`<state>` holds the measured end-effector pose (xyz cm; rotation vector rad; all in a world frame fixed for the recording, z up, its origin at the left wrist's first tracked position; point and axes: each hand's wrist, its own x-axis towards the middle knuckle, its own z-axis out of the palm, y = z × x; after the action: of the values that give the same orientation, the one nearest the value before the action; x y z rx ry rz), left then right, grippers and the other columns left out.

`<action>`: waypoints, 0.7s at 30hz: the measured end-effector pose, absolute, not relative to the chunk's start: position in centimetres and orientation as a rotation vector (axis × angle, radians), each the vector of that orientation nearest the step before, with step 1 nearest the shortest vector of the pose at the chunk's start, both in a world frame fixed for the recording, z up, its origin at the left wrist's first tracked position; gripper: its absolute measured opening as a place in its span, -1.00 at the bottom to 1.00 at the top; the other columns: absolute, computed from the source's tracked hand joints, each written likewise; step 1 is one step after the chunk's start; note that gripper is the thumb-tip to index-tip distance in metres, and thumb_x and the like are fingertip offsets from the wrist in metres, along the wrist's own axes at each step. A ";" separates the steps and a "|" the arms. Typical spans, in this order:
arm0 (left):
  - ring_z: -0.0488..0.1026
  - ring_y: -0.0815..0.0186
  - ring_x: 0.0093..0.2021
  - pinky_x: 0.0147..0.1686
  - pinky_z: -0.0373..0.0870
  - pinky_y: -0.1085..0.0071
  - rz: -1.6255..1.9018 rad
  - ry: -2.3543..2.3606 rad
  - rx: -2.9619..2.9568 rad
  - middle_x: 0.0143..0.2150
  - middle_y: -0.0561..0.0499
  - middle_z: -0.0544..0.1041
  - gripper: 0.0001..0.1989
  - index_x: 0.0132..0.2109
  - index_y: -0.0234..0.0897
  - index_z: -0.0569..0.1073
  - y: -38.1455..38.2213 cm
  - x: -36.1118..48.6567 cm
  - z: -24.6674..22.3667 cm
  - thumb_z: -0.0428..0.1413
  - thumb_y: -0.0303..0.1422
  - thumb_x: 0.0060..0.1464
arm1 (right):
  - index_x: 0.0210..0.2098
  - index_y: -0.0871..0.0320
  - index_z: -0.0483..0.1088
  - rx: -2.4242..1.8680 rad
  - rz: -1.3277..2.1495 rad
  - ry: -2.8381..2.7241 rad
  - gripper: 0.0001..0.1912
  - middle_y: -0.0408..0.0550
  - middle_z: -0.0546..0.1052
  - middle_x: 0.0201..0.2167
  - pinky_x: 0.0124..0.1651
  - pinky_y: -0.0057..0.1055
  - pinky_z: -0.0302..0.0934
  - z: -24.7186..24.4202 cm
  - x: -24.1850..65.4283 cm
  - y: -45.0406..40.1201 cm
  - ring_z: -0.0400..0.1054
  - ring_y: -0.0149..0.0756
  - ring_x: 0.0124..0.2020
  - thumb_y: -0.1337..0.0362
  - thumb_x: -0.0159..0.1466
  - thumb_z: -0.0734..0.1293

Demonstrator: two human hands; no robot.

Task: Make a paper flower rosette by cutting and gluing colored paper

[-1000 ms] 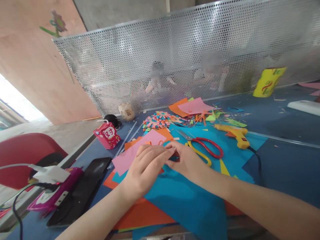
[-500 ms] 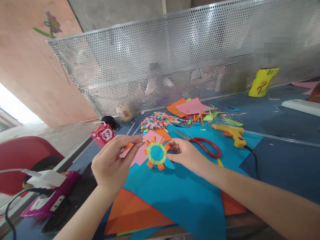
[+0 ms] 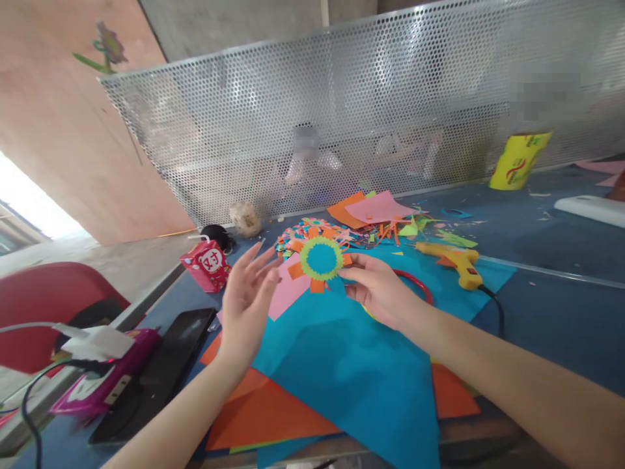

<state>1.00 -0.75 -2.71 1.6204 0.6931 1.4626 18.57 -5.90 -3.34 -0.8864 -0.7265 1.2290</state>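
Head view: right hand point(image 3: 385, 288) grips paper flower point(image 3: 328, 255) above blue sheet point(image 3: 342, 365); left hand point(image 3: 244, 312) open at its left. Blue centre point(image 3: 320, 259), green fringe point(image 3: 304, 260), orange petals point(image 3: 317, 286) joined; remaining additions indeterminable.

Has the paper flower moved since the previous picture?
Yes: the paper flower moved up the view, from lower than the glue gun to about level with it.

**Body check: bare on both sides**

Our left hand point(image 3: 245, 301) is bare, slim fingers, narrow wrist. Our right hand point(image 3: 379, 286): bare too, similar slim build. Left forearm point(image 3: 183, 404) and right forearm point(image 3: 493, 368) bare to the frame edge, smooth outline, wider past the wrist. Nails too blurred to read.
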 end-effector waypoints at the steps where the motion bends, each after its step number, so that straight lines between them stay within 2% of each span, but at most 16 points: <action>1: 0.43 0.23 -0.04 -0.16 0.43 0.37 1.353 0.663 1.543 0.05 -0.11 0.41 -0.51 0.06 -0.17 0.27 -0.7 1.2 -3.1 0.18 -0.31 -0.04 | -0.41 0.16 0.36 -0.866 1.229 -0.727 -0.77 -0.21 0.47 -0.48 -0.48 -0.56 0.21 -3.3 18.6 -5.9 0.34 -0.47 -0.46 0.36 -0.10 0.41; 3: 0.46 0.21 -0.10 -0.20 0.44 0.37 1.097 0.632 1.440 -0.03 -0.12 0.47 -0.47 0.01 -0.23 0.31 -1.0 1.5 -3.7 0.25 -0.34 -0.15 | -0.40 0.15 0.36 -0.842 1.220 -0.731 -0.75 -0.22 0.47 -0.48 -0.47 -0.55 0.21 -3.3 18.5 -6.0 0.34 -0.47 -0.46 0.35 -0.10 0.42; 5: 0.50 0.24 -0.21 -0.26 0.45 0.40 0.929 0.624 1.404 -0.19 -0.09 0.55 -0.51 -0.06 -0.28 0.34 -1.5 2.0 -3.9 0.28 -0.38 -0.19 | -0.40 0.15 0.36 -0.840 1.204 -0.737 -0.74 -0.22 0.48 -0.48 -0.45 -0.55 0.22 -3.3 18.4 -6.0 0.35 -0.47 -0.45 0.36 -0.11 0.44; 8: 0.51 0.33 -0.34 -0.33 0.44 0.47 0.916 0.654 1.406 -0.32 0.00 0.57 -0.61 -0.17 -0.30 0.37 -2.2 2.5 -3.8 0.28 -0.44 -0.21 | -0.40 0.14 0.37 -0.861 1.183 -0.768 -0.74 -0.22 0.49 -0.46 -0.35 -0.52 0.27 -3.5 18.3 -6.1 0.38 -0.42 -0.36 0.36 -0.11 0.45; 12: 0.50 0.34 -0.34 -0.35 0.42 0.50 0.975 0.731 1.413 -0.34 0.03 0.57 -0.67 -0.26 -0.32 0.41 -2.0 2.6 -3.4 0.29 -0.45 -0.24 | -0.39 0.13 0.39 -0.882 1.185 -0.842 -0.74 -0.20 0.52 -0.42 -0.32 -0.47 0.30 -3.6 18.1 -6.2 0.41 -0.35 -0.31 0.37 -0.09 0.45; 16: 0.49 0.38 -0.38 -0.37 0.41 0.50 0.943 0.750 1.436 -0.32 0.02 0.57 -0.70 -0.24 -0.32 0.43 -1.5 2.4 -3.4 0.27 -0.42 -0.20 | -0.34 0.11 0.42 -0.894 1.237 -0.908 -0.73 -0.16 0.55 -0.36 -0.34 -0.42 0.33 -3.6 17.9 -6.4 0.43 -0.29 -0.29 0.36 -0.07 0.44; 21: 0.48 0.38 -0.32 -0.28 0.40 0.46 0.849 0.680 1.418 -0.29 0.00 0.56 -0.69 -0.21 -0.33 0.42 -1.6 2.5 -3.3 0.26 -0.42 -0.19 | -0.34 0.11 0.45 -0.952 1.257 -0.915 -0.78 -0.13 0.56 -0.36 -0.43 -0.45 0.32 -3.8 17.9 -6.4 0.42 -0.32 -0.36 0.29 -0.02 0.43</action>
<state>2.46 -1.62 -3.33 1.4177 0.6798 0.8488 17.95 -6.42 -3.81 -0.9521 -0.9152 1.2566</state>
